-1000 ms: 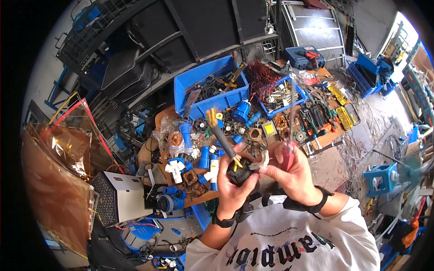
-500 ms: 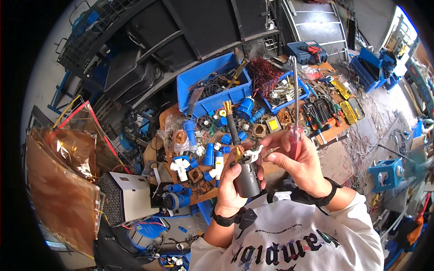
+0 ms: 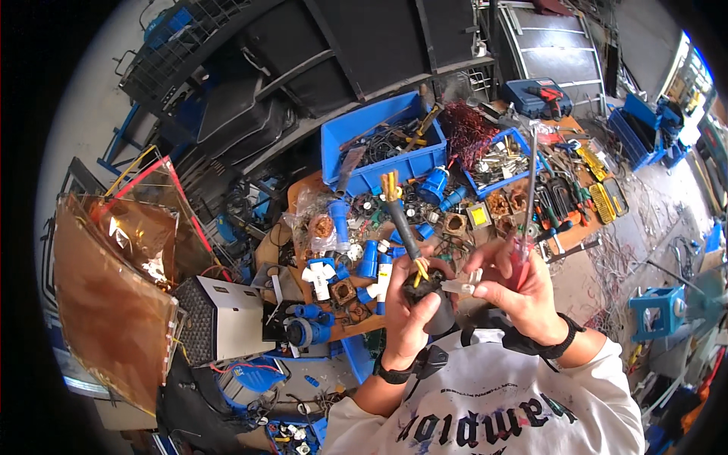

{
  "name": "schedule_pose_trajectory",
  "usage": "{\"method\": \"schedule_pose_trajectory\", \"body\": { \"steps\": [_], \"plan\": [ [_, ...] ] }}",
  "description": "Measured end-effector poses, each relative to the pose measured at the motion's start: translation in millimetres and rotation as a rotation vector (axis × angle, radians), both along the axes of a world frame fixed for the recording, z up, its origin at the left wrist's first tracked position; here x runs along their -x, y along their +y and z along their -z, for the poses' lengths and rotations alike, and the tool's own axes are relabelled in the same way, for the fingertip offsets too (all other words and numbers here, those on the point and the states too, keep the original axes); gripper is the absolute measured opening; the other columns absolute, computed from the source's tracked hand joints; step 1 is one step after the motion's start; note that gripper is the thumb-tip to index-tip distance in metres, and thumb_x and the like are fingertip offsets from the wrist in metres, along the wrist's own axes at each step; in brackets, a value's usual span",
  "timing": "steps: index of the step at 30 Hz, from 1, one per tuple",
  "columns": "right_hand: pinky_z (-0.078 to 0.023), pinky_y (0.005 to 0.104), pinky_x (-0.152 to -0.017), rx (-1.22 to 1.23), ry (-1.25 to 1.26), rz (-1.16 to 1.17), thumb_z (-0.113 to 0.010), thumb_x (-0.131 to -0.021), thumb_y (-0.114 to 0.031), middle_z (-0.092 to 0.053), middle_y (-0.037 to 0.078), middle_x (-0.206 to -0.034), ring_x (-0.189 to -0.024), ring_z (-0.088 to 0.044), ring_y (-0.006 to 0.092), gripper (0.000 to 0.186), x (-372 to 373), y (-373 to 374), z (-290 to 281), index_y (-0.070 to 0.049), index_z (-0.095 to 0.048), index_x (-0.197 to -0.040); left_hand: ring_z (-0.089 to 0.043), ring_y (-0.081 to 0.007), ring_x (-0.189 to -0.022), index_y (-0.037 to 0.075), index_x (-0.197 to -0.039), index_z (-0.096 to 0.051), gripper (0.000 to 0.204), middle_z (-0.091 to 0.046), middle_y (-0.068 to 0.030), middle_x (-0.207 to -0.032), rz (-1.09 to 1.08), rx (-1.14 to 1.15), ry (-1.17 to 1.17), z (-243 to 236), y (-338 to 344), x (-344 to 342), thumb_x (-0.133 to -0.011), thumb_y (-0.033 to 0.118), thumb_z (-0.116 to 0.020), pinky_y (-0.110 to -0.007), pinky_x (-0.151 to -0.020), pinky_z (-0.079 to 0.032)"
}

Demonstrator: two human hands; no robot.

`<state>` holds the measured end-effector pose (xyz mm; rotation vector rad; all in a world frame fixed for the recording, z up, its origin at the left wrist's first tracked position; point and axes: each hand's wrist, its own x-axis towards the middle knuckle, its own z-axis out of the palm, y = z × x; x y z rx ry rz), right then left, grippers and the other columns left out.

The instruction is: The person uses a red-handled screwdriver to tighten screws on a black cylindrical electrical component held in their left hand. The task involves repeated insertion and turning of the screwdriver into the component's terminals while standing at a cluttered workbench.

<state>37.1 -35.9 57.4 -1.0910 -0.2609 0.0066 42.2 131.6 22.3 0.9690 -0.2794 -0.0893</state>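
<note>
My left hand [image 3: 407, 327] is closed round a dark cylindrical housing [image 3: 442, 317], with its open top tilted up. From that top a thick black cable [image 3: 404, 227] slants up and away, bare yellow-sheathed wires [image 3: 390, 184] at its far end and more yellow wires where it meets the housing. Between thumb and fingertips, my right hand [image 3: 537, 305] pinches a small white plastic piece [image 3: 461, 287] beside the housing's mouth. A screwdriver with a clear red handle [image 3: 521, 262] is also tucked in that hand, its long shaft pointing up.
Past my hands, a cluttered wooden table [image 3: 307, 186] carries a large blue bin [image 3: 387, 178] of scrap, a smaller blue tray [image 3: 506, 176] of metal parts, pliers and blue fittings. Nearby are a blue stool [image 3: 657, 312] on the right and a brown sheet-sided box [image 3: 114, 292] on the left.
The white piece has come away from the housing's top and is now at its side, held in my right fingers. The whole view has shifted, so the table appears further right.
</note>
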Motion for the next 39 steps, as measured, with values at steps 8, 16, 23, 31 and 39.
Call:
{"method": "schedule_pose_trajectory", "body": {
  "steps": [8, 16, 23, 31, 39],
  "plan": [
    [-0.051, 0.0300, -0.079, 0.059, 0.016, -0.028, -0.066, -0.080, 0.007, -0.058, 0.017, -0.110, -0.093, -0.060, 0.0165, 0.037, 8.0, -6.3, 5.1, -0.010, -0.034, -0.078, -0.055, -0.0108, -0.081, 0.002, -0.130, -0.037, 0.057, -0.057, -0.0122, -0.103, -0.153, -0.304, -0.239, 0.4, 10.1, 3.8, -0.082, 0.014, -0.065, -0.025, -0.074, -0.046],
    [-0.050, 0.0302, -0.079, 0.110, 0.081, 0.136, -0.067, -0.080, 0.005, -0.060, 0.015, -0.106, -0.092, -0.061, 0.0185, 0.035, 7.5, -22.4, 12.3, -0.010, -0.036, -0.074, -0.056, -0.0126, -0.090, 0.002, -0.135, -0.033, 0.074, -0.059, -0.0116, -0.100, -0.273, -0.433, -0.277, -5.8, 11.9, 4.2, -0.072, 0.001, -0.072, -0.026, -0.077, -0.045],
    [-0.053, 0.0304, -0.079, 0.197, 0.094, 0.056, -0.072, -0.077, 0.005, -0.061, 0.015, -0.105, -0.095, -0.062, 0.0185, 0.036, -6.1, -16.1, -12.0, -0.007, -0.038, -0.082, -0.061, -0.0164, -0.094, 0.000, -0.135, -0.035, 0.079, -0.061, -0.0116, -0.105, -0.223, -0.739, -0.326, -8.5, 10.6, 8.5, -0.069, 0.002, -0.078, -0.029, -0.083, -0.049],
    [-0.049, 0.0252, -0.065, 0.161, 0.134, 0.100, -0.075, -0.076, 0.004, -0.059, 0.003, -0.079, -0.075, -0.059, 0.0092, 0.038, -16.8, -2.4, -12.3, -0.010, -0.039, -0.081, -0.066, -0.0247, -0.082, 0.005, -0.121, -0.049, 0.065, -0.065, -0.0105, -0.097, -0.381, -0.951, -0.520, -13.1, 6.9, 4.0, -0.065, 0.007, -0.081, -0.034, -0.072, -0.052],
    [-0.051, 0.0262, -0.070, 0.094, 0.130, 0.111, -0.072, -0.079, 0.004, -0.061, 0.005, -0.083, -0.081, -0.062, 0.0126, 0.034, -12.1, -2.2, -8.2, -0.008, -0.041, -0.086, -0.065, -0.0274, -0.081, 0.005, -0.113, -0.053, 0.056, -0.065, -0.0112, -0.095, -0.429, -0.921, -0.516, -13.5, 7.9, 4.9, -0.064, 0.006, -0.080, -0.034, -0.072, -0.052]
  ]
}}
